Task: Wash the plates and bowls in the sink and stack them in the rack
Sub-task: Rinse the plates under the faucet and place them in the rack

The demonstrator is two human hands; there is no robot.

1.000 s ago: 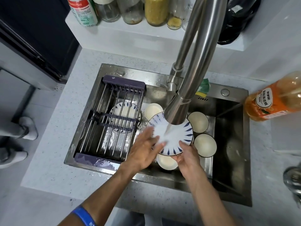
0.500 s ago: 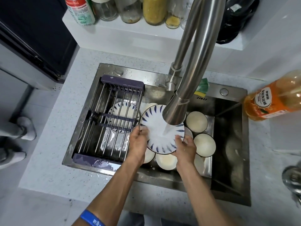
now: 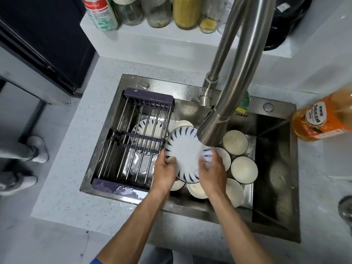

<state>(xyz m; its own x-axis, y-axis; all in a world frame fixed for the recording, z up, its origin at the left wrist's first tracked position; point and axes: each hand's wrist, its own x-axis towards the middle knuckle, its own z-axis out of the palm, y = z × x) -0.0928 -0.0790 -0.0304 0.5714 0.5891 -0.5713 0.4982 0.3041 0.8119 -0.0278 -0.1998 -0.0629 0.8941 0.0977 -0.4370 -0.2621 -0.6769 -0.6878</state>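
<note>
A white plate with blue rim strokes (image 3: 183, 149) is held tilted under the running faucet head (image 3: 211, 130). My left hand (image 3: 165, 172) grips its lower left edge. My right hand (image 3: 211, 170) holds its lower right edge, fingers on the face. Several cream bowls (image 3: 244, 169) sit in the sink (image 3: 274, 168) around and below the plate. A metal rack with purple ends (image 3: 133, 147) spans the sink's left half. Another blue-patterned plate (image 3: 149, 128) lies below the rack's bars.
A tall steel faucet (image 3: 238, 63) arches over the sink's middle. An orange bottle (image 3: 323, 121) lies on the counter at right. Jars and bottles (image 3: 184, 12) line the back shelf. A green-yellow sponge (image 3: 243, 103) sits behind the faucet. A person's feet (image 3: 24, 164) stand at left.
The plate has moved left and turned under the water stream. My left hand went from flat on the plate's face to gripping its left edge; my right hand slid onto the face.
</note>
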